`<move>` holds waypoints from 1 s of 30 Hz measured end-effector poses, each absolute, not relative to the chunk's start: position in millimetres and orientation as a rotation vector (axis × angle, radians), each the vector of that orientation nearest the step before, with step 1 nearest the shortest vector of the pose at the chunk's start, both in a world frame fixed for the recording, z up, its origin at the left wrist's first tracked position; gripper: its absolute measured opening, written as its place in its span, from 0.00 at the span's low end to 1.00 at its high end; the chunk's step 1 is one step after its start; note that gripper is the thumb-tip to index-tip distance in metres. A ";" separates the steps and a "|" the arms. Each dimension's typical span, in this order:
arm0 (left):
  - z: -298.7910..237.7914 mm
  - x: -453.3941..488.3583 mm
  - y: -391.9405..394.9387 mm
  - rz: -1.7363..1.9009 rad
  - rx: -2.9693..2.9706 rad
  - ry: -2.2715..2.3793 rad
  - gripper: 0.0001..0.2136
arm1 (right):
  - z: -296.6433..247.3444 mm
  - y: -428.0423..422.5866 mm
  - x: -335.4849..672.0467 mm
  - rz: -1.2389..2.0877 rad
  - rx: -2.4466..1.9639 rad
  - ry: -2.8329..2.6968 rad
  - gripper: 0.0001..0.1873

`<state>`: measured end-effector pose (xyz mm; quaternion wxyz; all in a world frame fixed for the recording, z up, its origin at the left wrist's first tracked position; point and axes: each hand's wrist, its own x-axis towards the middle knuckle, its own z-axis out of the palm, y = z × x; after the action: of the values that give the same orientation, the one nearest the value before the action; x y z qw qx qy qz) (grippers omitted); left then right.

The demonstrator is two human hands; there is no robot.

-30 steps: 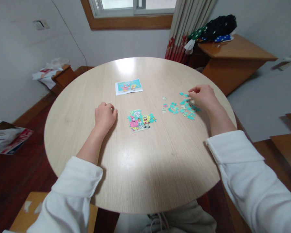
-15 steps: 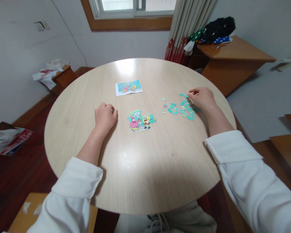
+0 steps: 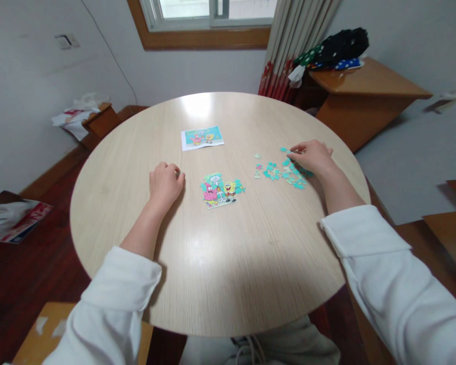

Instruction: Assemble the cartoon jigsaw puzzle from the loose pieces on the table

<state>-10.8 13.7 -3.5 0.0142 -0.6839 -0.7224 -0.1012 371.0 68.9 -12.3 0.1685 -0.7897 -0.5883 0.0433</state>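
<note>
A partly joined jigsaw puzzle (image 3: pixel 222 191) with cartoon figures lies on the table between my hands. To its left, my left hand (image 3: pixel 166 182) rests on the tabletop with fingers curled in; something small and pale may be at its fingertips, too small to make out. My right hand (image 3: pixel 311 156) reaches over the loose puzzle pieces (image 3: pixel 294 175), mostly turquoise, at the right. Its thumb and forefinger come together at a piece on the upper edge of the pile, and the hand hides part of the heap. A printed reference picture (image 3: pixel 202 138) lies farther back.
The round wooden table (image 3: pixel 251 263) has its far edge towards the window wall. A wooden cabinet (image 3: pixel 368 81) with dotted cloth (image 3: pixel 342 48) on it stands at the back right, beside a curtain (image 3: pixel 289 40). A cardboard box (image 3: pixel 41 329) is at the lower left.
My right hand has shifted slightly left over the loose pieces, its fingertips now lower on the pile's upper edge. My left hand and the joined puzzle stay where they were.
</note>
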 end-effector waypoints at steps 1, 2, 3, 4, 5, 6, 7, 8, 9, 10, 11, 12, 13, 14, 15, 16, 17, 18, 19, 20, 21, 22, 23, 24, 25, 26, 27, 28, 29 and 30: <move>-3.7 -10.8 13.7 -0.317 -2.131 -2.247 0.15 | -13.3 69.2 371.7 0.121 -2.235 -1.668 0.14; -3.9 -10.8 13.7 -0.321 -2.133 -2.245 0.15 | -14.5 69.8 372.6 0.123 -2.228 -1.662 0.13; -4.1 -10.8 13.7 -0.327 -2.135 -2.243 0.15 | -15.8 70.5 373.6 0.125 -2.221 -1.659 0.11; -4.5 -10.8 13.7 -0.336 -2.136 -2.242 0.15 | -17.1 71.3 374.7 0.129 -2.215 -1.656 0.10; -4.8 -10.8 13.7 -0.347 -2.136 -2.243 0.15 | -18.3 72.2 375.7 0.133 -2.210 -1.655 0.09; -5.2 -10.9 13.7 -0.359 -2.137 -2.244 0.15 | -19.4 73.0 376.5 0.136 -2.206 -1.652 0.08; -5.5 -11.0 13.6 -0.374 -2.137 -2.245 0.15 | -20.2 73.8 377.1 0.139 -2.204 -1.647 0.08; -5.8 -11.0 13.6 -0.391 -2.136 -2.246 0.14 | -20.7 74.3 377.5 0.141 -2.202 -1.642 0.07; -5.9 -11.1 13.5 -0.408 -2.135 -2.248 0.14 | -21.1 74.7 377.6 0.141 -2.201 -1.637 0.07; -6.0 -11.1 13.4 -0.422 -2.136 -2.248 0.14 | -21.2 74.9 377.5 0.140 -2.201 -1.634 0.06; -6.0 -11.1 13.4 -0.433 -2.138 -2.247 0.14 | -21.1 74.9 377.3 0.138 -2.201 -1.633 0.06; -5.9 -11.1 13.4 -0.440 -2.139 -2.247 0.14 | -20.9 74.8 377.0 0.138 -2.202 -1.636 0.06; -5.9 -11.2 13.4 -0.444 -2.140 -2.248 0.14 | -20.4 74.6 376.7 0.139 -2.203 -1.639 0.05; -5.9 -11.2 13.6 -0.447 -2.141 -2.248 0.14 | -19.9 74.3 376.3 0.142 -2.205 -1.643 0.05; -6.0 -11.3 13.8 -0.451 -2.141 -2.248 0.13 | -19.3 74.1 375.8 0.145 -2.205 -1.648 0.05; -6.1 -11.4 14.0 -0.456 -2.141 -2.248 0.13 | -18.7 73.8 375.4 0.147 -2.204 -1.651 0.05; -6.3 -11.6 14.2 -0.461 -2.141 -2.246 0.13 | -18.1 73.5 374.9 0.149 -2.203 -1.653 0.05; -6.5 -11.8 14.4 -0.465 -2.142 -2.243 0.13 | -17.5 73.3 374.4 0.151 -2.205 -1.652 0.05; -6.7 -12.0 14.6 -0.464 -2.143 -2.241 0.13 | -17.0 73.1 374.0 0.154 -2.211 -1.651 0.05; -6.8 -12.0 14.7 -0.460 -2.143 -2.239 0.13 | -16.5 73.0 373.7 0.155 -2.216 -1.649 0.05; -6.7 -12.0 14.6 -0.453 -2.141 -2.240 0.13 | -16.2 72.9 373.6 0.158 -2.220 -1.649 0.05; -6.6 -11.9 14.5 -0.445 -2.139 -2.242 0.13 | -15.9 72.8 373.6 0.161 -2.220 -1.650 0.05; -6.3 -11.6 14.3 -0.438 -2.137 -2.244 0.13 | -15.6 72.8 373.7 0.166 -2.216 -1.653 0.05; -6.0 -11.3 14.1 -0.432 -2.137 -2.245 0.13 | -15.3 72.6 373.9 0.173 -2.209 -1.655 0.04; -5.6 -10.9 13.8 -0.429 -2.137 -2.247 0.14 | -15.0 72.4 374.0 0.181 -2.202 -1.656 0.04; -5.3 -10.5 13.6 -0.427 -2.138 -2.248 0.14 | -14.6 72.2 374.0 0.190 -2.200 -1.654 0.03; -5.0 -10.2 13.4 -0.426 -2.140 -2.250 0.14 | -14.1 71.9 373.9 0.198 -2.200 -1.652 0.03; -4.9 -9.9 13.3 -0.427 -2.142 -2.251 0.14 | -13.6 71.5 373.6 0.202 -2.201 -1.648 0.03; -4.9 -9.7 13.4 -0.431 -2.143 -2.252 0.14 | -13.2 71.2 373.3 0.204 -2.202 -1.643 0.02; -5.0 -9.7 13.4 -0.437 -2.142 -2.253 0.13 | -12.8 70.9 372.9 0.204 -2.202 -1.638 0.02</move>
<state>-9.7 13.4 -5.0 0.0013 -0.6823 -0.7177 -0.1392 372.9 70.9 -12.8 0.1934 -0.7850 -0.5840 0.0728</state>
